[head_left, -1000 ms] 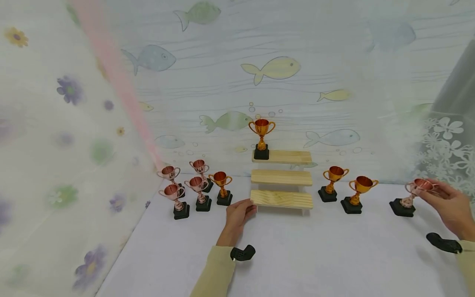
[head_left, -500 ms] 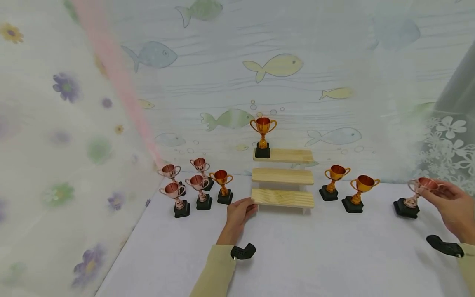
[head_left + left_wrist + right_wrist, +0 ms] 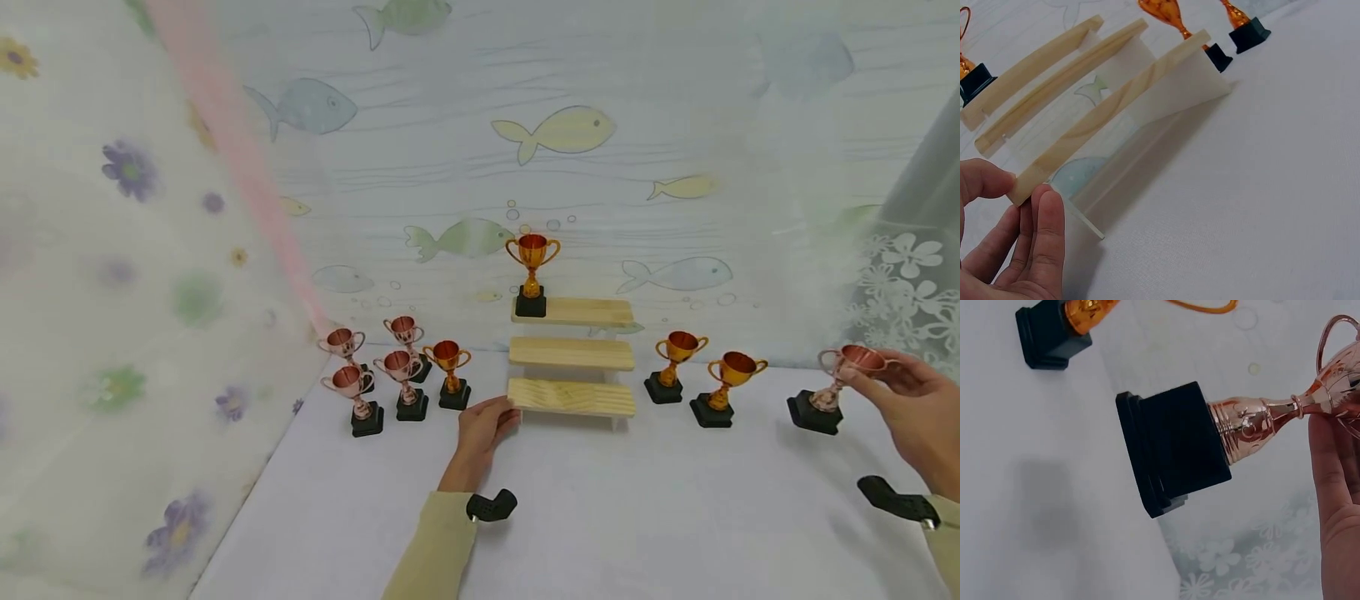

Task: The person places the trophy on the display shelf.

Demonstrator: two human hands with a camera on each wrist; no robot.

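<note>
My right hand (image 3: 918, 408) holds a rose-gold trophy cup (image 3: 1244, 428) by its bowl and handle. The cup leans to the right, its black base (image 3: 815, 412) raised over the white table with a shadow below. Between thumb and fingers, my left hand (image 3: 1019, 231) pinches the left end of the lowest board (image 3: 1110, 119) of a three-step wooden display stand (image 3: 572, 353). On the left of the top step stands a gold trophy (image 3: 532, 271); the two lower steps carry nothing.
Left of the stand are several rose-gold trophies (image 3: 401, 379) and one gold trophy (image 3: 452, 375). Two gold trophies, one nearer the stand (image 3: 675, 364) and one farther right (image 3: 723, 387), stand between it and my right hand. A fish-patterned curtain (image 3: 420, 167) hangs behind.
The right hand has raised the rose-gold trophy slightly, after a small shift right and back left. My left hand has kept its pinch on the stand.
</note>
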